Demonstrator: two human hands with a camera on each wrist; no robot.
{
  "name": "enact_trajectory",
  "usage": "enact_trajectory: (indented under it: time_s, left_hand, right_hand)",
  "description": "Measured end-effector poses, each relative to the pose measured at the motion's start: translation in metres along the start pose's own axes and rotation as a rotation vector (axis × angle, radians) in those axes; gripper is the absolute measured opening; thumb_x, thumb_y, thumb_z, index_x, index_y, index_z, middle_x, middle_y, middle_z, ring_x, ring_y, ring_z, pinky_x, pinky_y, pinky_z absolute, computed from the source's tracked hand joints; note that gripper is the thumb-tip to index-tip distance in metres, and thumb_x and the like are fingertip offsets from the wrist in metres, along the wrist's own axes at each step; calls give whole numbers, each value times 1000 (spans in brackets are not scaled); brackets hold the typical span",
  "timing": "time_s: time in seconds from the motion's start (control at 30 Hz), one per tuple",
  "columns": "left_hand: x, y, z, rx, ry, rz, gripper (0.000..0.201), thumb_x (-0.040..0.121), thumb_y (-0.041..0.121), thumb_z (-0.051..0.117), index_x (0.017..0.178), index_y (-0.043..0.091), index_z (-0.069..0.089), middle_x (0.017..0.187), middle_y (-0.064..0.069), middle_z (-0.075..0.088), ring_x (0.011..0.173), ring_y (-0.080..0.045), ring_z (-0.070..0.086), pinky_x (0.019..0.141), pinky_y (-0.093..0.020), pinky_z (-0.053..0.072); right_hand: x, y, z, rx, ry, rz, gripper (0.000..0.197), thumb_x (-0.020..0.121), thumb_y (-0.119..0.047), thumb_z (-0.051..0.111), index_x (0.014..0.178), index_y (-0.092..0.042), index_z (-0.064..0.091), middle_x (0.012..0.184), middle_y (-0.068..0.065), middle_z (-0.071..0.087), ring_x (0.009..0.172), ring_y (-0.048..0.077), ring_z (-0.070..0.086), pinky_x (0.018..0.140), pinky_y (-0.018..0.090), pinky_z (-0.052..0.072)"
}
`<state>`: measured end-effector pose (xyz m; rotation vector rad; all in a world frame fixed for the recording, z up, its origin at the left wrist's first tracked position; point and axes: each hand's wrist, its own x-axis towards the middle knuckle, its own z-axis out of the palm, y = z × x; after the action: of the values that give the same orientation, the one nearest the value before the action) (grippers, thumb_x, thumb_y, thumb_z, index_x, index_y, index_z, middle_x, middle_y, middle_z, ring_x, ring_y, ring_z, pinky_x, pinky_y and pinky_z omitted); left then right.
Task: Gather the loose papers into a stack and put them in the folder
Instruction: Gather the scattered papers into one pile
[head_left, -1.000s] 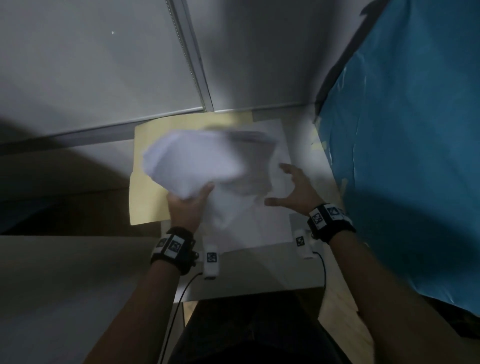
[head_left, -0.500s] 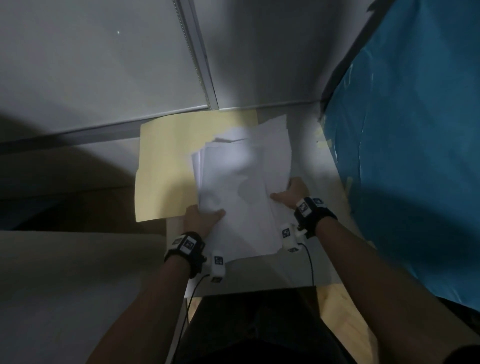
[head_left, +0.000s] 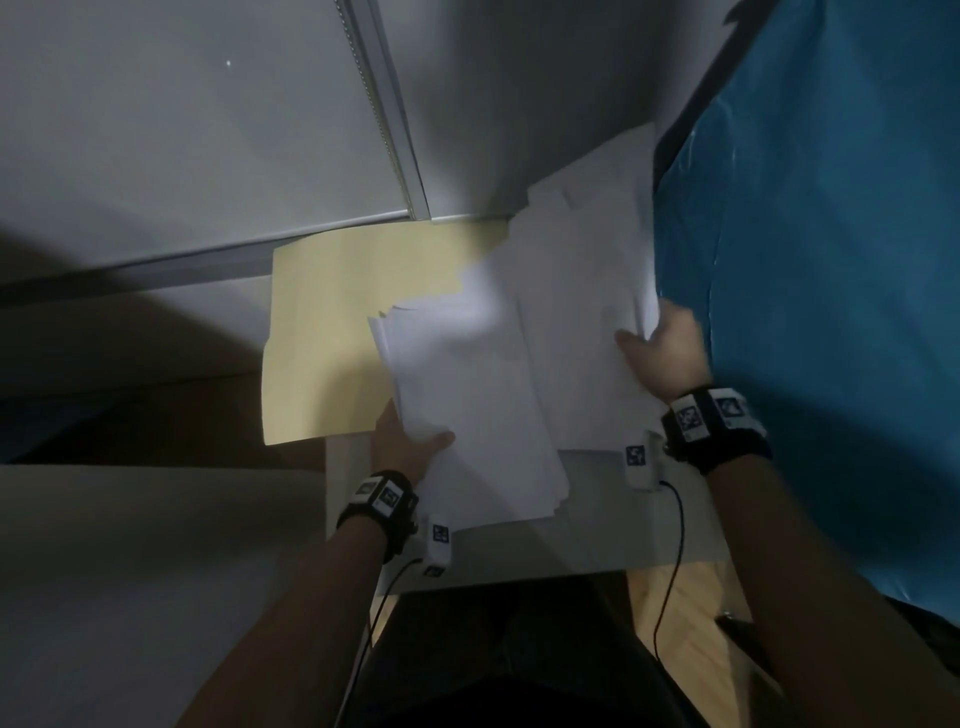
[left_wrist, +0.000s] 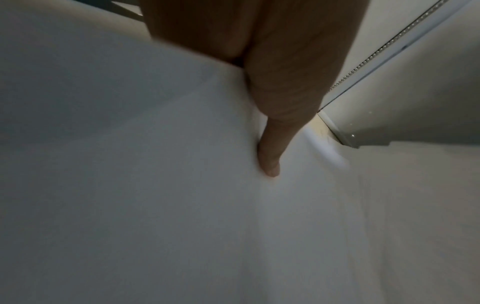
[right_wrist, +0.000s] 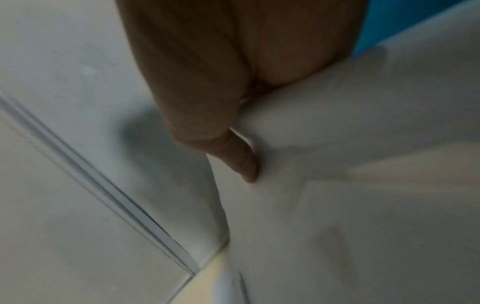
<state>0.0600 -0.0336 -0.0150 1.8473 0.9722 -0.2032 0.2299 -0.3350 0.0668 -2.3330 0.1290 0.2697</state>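
Note:
A bundle of white papers (head_left: 467, 395) lies fanned over the small white table, its far part over the open yellow folder (head_left: 322, 332). My left hand (head_left: 410, 441) grips the bundle's near left edge, thumb (left_wrist: 270, 162) on top, the other fingers hidden underneath. My right hand (head_left: 660, 348) pinches a second group of white sheets (head_left: 582, 270) at their right edge, thumb (right_wrist: 246, 166) pressed on top. These sheets are lifted and lean toward the back wall. The two groups overlap in the middle.
A blue plastic sheet (head_left: 831, 260) hangs close on the right, touching my right hand's side. A grey wall with a metal strip (head_left: 389, 130) stands behind the table (head_left: 597, 540). Low grey surfaces lie to the left. Wrist camera cables hang over the table's front edge.
The left hand brought its waving bundle down onto the table. The right hand took hold of the right-hand sheets and lifted them up and to the right, toward the blue sheet.

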Motion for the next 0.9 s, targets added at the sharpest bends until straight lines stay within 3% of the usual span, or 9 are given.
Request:
enact_trajectory:
  time_s: [0.17, 0.27, 0.33, 0.43, 0.57, 0.67, 0.73, 0.8, 0.9]
  left_hand:
    - [-5, 8, 2, -11, 9, 123, 109, 75, 7, 97, 163, 20, 34, 143, 1, 55, 128, -27, 59, 91, -33, 50]
    - [-3, 12, 1, 14, 36, 273, 137, 71, 2, 97, 174, 34, 12, 175, 9, 30, 135, -10, 45, 80, -15, 48]
    - [-8, 21, 2, 93, 0, 267, 98, 84, -2, 85, 166, 22, 38, 168, -7, 46, 137, -22, 52, 87, -23, 47]
    - [-8, 23, 4, 187, -21, 203, 31, 100, 1, 63, 131, -1, 70, 130, -26, 73, 119, -42, 70, 84, -32, 43]
    - [0, 17, 3, 16, -65, 124, 43, 106, 38, 51, 120, 10, 80, 121, -16, 80, 113, -38, 74, 98, -49, 58]
    - [-3, 24, 0, -226, -96, -79, 78, 110, 72, 23, 129, 17, 75, 126, -7, 75, 117, -30, 70, 111, -47, 51]
    - [-4, 25, 1, -326, -138, -81, 65, 111, 66, 31, 130, 18, 71, 123, -2, 76, 119, -31, 71, 109, -45, 53]
    - [-2, 19, 2, -290, -108, -15, 51, 102, 55, 67, 136, 18, 62, 125, 2, 73, 123, -32, 71, 104, -45, 57]
    - [1, 8, 7, -198, 5, 73, 110, 71, 26, 104, 154, 16, 32, 141, 0, 59, 126, -23, 63, 104, -41, 53]
  right_hand:
    - [-33, -49, -49, 299, -46, -267, 12, 91, 0, 75, 92, -9, 69, 78, -6, 70, 65, -5, 65, 61, 15, 50]
    - [-41, -69, -67, 686, -94, -268, 16, 88, 1, 79, 101, -4, 73, 91, 1, 78, 84, 14, 75, 76, 31, 62]
    - [-37, -70, -67, 907, -162, -229, 22, 87, 2, 77, 109, 0, 72, 109, 19, 75, 101, 35, 73, 90, 48, 60]
    - [-27, -55, -43, 913, -163, -63, 28, 89, 3, 77, 116, 3, 70, 113, 20, 76, 101, 36, 74, 88, 47, 61]
    - [-23, -14, 9, 742, -237, 136, 49, 82, -8, 87, 126, 1, 68, 112, 12, 78, 95, 28, 77, 79, 42, 65]
    - [-28, 15, 44, 476, -332, 165, 62, 82, -10, 88, 136, -1, 59, 125, 10, 71, 105, 26, 71, 67, 12, 59]
    - [-33, 30, 67, 331, -419, 187, 65, 82, -11, 88, 139, -2, 59, 132, 13, 68, 116, 28, 67, 78, 16, 57]
    - [-35, 41, 86, 107, -478, 161, 69, 79, -21, 92, 138, -4, 61, 134, 14, 67, 121, 30, 66, 93, 29, 53]
    - [-29, 48, 101, -82, -410, 118, 94, 67, -46, 93, 142, -9, 50, 137, 13, 57, 124, 31, 58, 104, 44, 51]
